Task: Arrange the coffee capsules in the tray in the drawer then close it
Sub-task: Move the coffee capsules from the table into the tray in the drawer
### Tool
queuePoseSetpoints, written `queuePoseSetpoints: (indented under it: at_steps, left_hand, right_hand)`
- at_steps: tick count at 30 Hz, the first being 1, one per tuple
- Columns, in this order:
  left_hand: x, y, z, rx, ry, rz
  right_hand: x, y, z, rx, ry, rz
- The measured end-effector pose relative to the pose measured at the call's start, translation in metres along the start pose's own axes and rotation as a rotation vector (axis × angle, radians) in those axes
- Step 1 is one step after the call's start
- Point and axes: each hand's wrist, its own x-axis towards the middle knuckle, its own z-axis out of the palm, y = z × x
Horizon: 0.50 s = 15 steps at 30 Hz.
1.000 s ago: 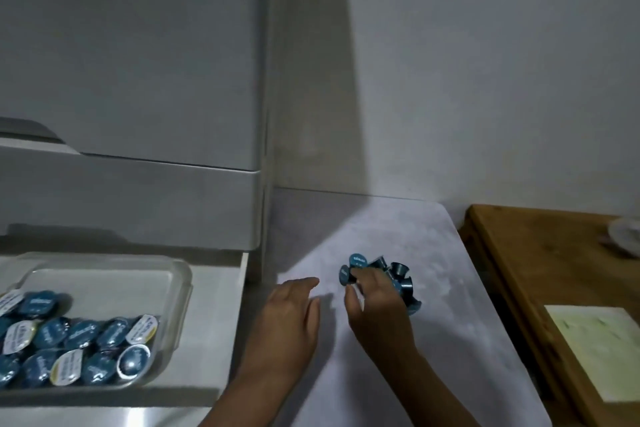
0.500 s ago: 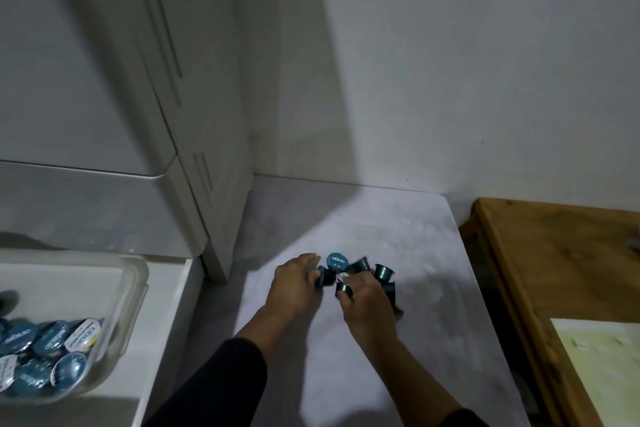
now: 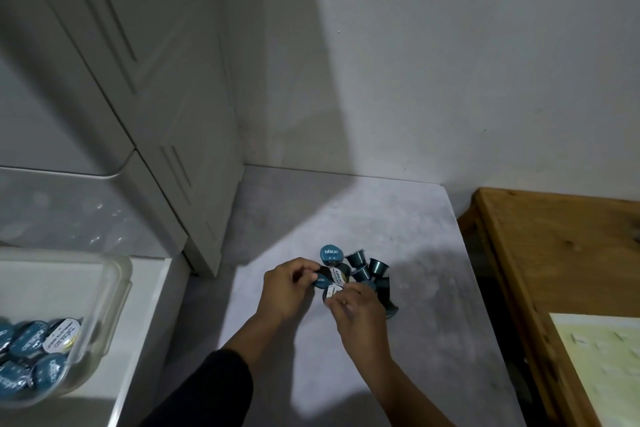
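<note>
**Gathering the loose capsules, with a spill the main risk**

We see both hands working at a small heap of coffee capsules [image 3: 360, 274] on the grey table [image 3: 433, 340]. The left hand [image 3: 287, 291] has its fingers curled round a blue-lidded capsule at the heap's left edge, and the right hand [image 3: 356, 308] pinches a white-lidded one at the front; how firm either hold is we cannot quite tell, as the fingers are a little blurred. The rest of the heap lies jumbled, some capsules on their sides, one blue lid facing up at the back.

The clear tray [image 3: 114, 291] sits well apart to the left, in the open drawer [image 3: 145, 340], and already holds a cluster of capsules in its near corner.

We judge the danger to be in the carry: the capsules are small, smooth and tapered, so taking several at once could let one slip and roll off the table's edge. Dropped carelessly into the tray, they could also knock the settled ones out of order.
</note>
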Motion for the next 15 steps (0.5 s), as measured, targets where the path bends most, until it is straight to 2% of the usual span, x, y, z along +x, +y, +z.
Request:
queuePoseSetpoints:
  at_steps: [8, 12, 15]
  left_hand:
    - [-0.014, 0.009, 0.001, -0.195, 0.099, -0.051]
    - [-0.015, 0.010, -0.005, -0.215, 0.178, -0.081]
    - [-0.017, 0.013, -0.015, -0.216, 0.184, -0.064]
  right_hand:
    - [0.002, -0.004, -0.005, 0.050, -0.068, 0.191]
    - [0.004, -0.011, -0.016, 0.185, -0.127, 0.308]
    - [0.007, -0.021, -0.027, 0.302, -0.084, 0.343]
